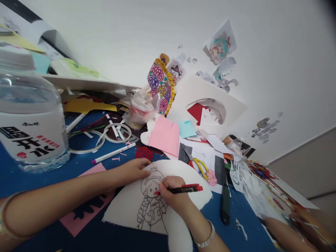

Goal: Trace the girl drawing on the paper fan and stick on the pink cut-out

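Right hand: the right hand (pixel 173 191) has its grip closed on a red-and-black pen (pixel 185 189), fingers curled around the barrel near the writing end.
Pen tip: red, over the face of the drawn figure (pixel 152 211); whether it touches the surface cannot be told.
Left hand: the left hand (pixel 138 170) lies with its grip loose, thumb and fingers somewhat apart, on the upper left edge of the white paper (pixel 183 171); whether any fingertip goes under that edge cannot be made out.
White paper: a curved sheet on the blue counter (pixel 217 232), beneath both hands; the right hand and wrist cover part of it, and its lower strip runs out of view.
Pink sheet: the pink sheet (pixel 76 225) with black shapes is partly hidden by the left forearm.
Bottle: the water bottle (pixel 34 119) is cut off at the left edge.
Dark handle: the dark handle (pixel 225 208) lies right of the paper, its far end hard to distinguish.
Right corner: another person's arm (pixel 280 229), blurred and partly out of view.
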